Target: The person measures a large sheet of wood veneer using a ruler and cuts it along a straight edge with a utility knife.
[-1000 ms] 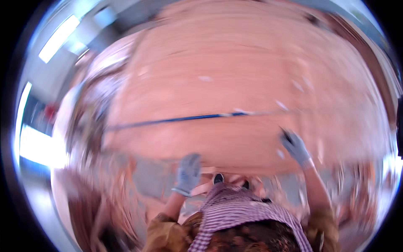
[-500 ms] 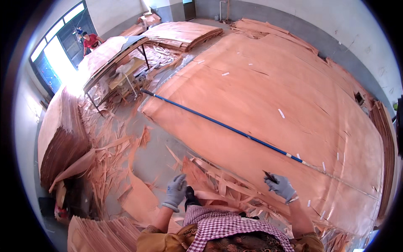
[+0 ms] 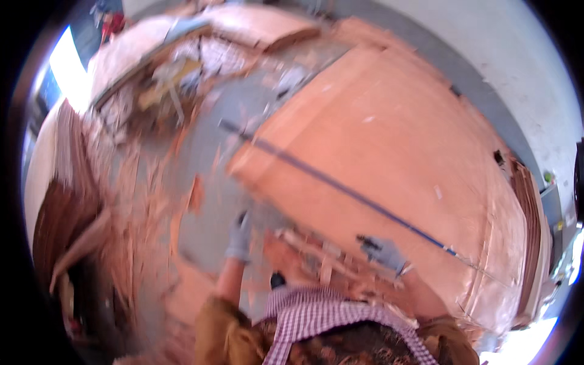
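A wide stack of orange-brown wood veneer sheets (image 3: 389, 146) spreads in front of me and to the right. Across it lies a long blue pole (image 3: 340, 190), its dark end jutting past the stack's left edge. My right hand (image 3: 387, 255), in a grey glove, is closed around a small black tool (image 3: 369, 241) over the near edge of the stack; its exact kind is blurred. My left hand (image 3: 239, 238), also gloved, hangs over the floor left of the stack. Motion smears its fingers.
Veneer scraps (image 3: 131, 201) litter the floor at left, and torn strips (image 3: 313, 249) lie along the near edge of the stack. A curved veneer pile (image 3: 67, 201) stands far left. A sheet-topped table (image 3: 137, 52) is at the back left, with a person in red (image 3: 113, 25) behind it.
The view has swung and blurred, so the stack and pole sit differently in it. My left hand has reached farther forward. The black tool stays in my right hand.
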`<state>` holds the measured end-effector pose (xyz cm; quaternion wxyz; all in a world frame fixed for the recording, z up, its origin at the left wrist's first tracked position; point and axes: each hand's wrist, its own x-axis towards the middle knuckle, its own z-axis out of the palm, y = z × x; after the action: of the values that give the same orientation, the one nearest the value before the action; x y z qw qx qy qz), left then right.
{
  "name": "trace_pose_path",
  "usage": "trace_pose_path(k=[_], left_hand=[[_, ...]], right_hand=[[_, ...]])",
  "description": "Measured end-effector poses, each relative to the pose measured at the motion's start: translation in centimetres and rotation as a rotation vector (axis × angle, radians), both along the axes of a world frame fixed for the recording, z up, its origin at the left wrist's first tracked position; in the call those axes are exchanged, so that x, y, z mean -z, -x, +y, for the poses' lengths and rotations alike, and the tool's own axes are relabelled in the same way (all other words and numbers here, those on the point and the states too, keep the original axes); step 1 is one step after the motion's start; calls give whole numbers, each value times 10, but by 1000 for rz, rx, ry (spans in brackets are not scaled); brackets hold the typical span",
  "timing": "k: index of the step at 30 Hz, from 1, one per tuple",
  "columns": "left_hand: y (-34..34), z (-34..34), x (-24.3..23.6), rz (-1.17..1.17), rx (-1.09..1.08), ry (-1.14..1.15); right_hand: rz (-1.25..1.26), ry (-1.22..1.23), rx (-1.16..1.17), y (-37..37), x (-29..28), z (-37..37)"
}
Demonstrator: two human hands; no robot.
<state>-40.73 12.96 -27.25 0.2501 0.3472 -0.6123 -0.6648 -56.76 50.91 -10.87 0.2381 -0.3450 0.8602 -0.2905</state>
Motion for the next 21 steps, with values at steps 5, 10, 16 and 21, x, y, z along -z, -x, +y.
trace_pose_path(k=[5,10,16,21], left_hand=[[64,-2,2,81,-54,-264],[84,-15,-23,20,-195,-260],[107,-43,-21,93,-481,-300],[112,-72,-50,-146,-411,-363]], right_hand=[[-412,-233,205,31,4,-45],[-205,-86,-53,47,16,-121],[-432,-90,-77,50,22,-222],[-238,-258,-148,67,29,-292]])
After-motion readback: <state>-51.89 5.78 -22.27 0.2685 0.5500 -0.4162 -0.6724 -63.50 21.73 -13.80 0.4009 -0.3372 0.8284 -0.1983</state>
